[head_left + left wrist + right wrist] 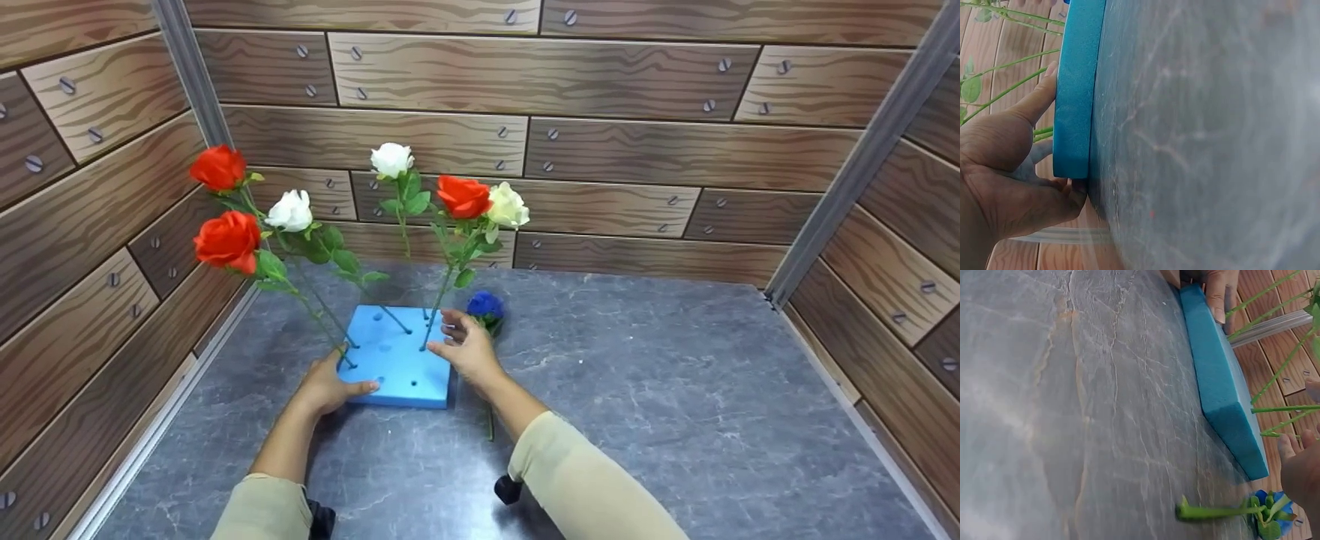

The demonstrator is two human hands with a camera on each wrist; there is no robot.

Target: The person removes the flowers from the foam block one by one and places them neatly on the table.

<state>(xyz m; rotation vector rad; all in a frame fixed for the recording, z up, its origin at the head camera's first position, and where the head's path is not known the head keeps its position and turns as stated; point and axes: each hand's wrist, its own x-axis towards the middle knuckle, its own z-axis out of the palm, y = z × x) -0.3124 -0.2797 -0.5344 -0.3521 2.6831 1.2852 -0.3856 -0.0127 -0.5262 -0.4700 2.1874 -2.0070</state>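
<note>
A light blue foam block [397, 371] with small holes lies on the table, artificial roses standing in it on thin green stems. Two red roses [229, 240] and a white rose [290, 211] lean left; another white rose [391, 160], a red rose [463, 196] and a cream rose [508, 205] rise at the back and right. My left hand [324, 386] grips the block's left front corner, thumb on top. My right hand [471, 351] is at its right edge, fingers loosely spread beside the red rose's stem. A blue rose [486, 305] lies right of the block, partly hidden by that hand.
The grey marbled table [637, 390] reaches to wood-patterned panels [637, 150] at the back and both sides. Metal posts [847, 180] stand at the back corners. The blue rose's stem [1213, 512] lies along the table beside the block.
</note>
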